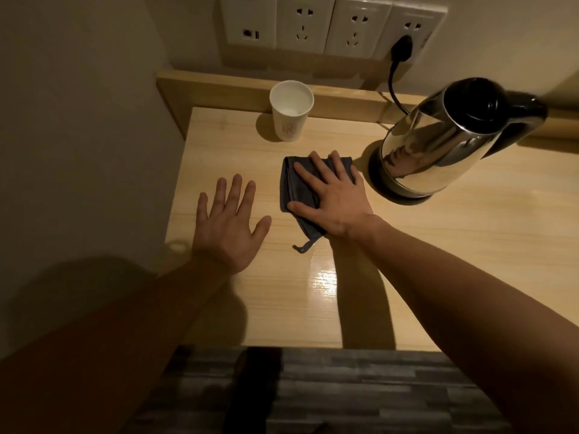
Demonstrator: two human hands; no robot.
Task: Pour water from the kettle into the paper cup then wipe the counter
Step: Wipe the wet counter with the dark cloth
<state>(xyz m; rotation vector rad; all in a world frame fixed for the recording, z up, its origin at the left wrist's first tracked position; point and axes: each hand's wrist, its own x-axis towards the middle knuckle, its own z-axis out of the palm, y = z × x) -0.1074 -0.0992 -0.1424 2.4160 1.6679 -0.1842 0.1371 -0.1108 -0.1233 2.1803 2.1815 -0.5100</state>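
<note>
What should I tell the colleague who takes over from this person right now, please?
Left hand: flat and open on the counter, holding nothing.
Right hand: pressed flat on the dark cloth, fingers spread.
Paper cup: upright near the back ledge, water inside.
Kettle: on its base, plugged in.
Done: the pour, apparently.
Left: wipe the counter.

The wooden counter (438,261) carries a paper cup (290,111), a kettle (445,145) (on its base) and a dark cloth (294,186).
</note>
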